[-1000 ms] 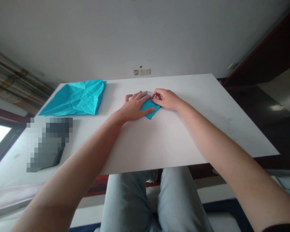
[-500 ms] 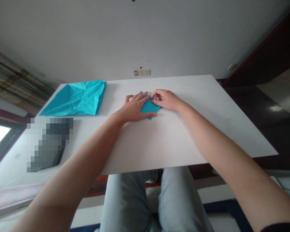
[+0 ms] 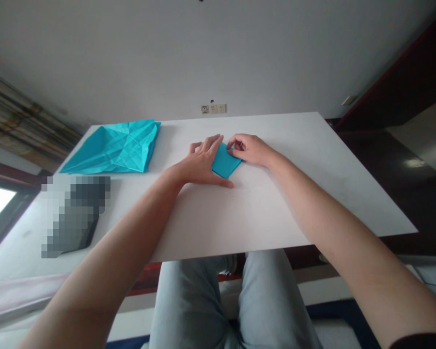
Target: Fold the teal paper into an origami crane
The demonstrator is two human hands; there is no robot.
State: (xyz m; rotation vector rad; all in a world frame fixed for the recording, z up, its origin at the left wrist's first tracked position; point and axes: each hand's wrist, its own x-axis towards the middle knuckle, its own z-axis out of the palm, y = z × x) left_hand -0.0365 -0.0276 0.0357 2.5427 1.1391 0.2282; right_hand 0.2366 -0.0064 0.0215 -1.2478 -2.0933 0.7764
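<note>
A small piece of folded blue paper (image 3: 225,164) lies on the white table between my hands. My left hand (image 3: 202,164) is open at its left side, thumb and fingers spread around the paper's left part. The thumb rests in front of the paper's near corner. My right hand (image 3: 250,149) is closed at the paper's right edge, pinching it between thumb and index finger. Part of the paper's left edge is hidden by the left hand.
A large creased sheet of blue paper (image 3: 123,148) lies at the table's back left. In front of it is a blurred-out dark object (image 3: 80,213). The white table (image 3: 276,213) ends just before my knees; a wall with sockets (image 3: 213,109) stands behind.
My left hand's fingers have lifted off the paper and spread, the thumb moving toward me off its near corner. More of the blue paper shows. The right hand keeps its pinch.
</note>
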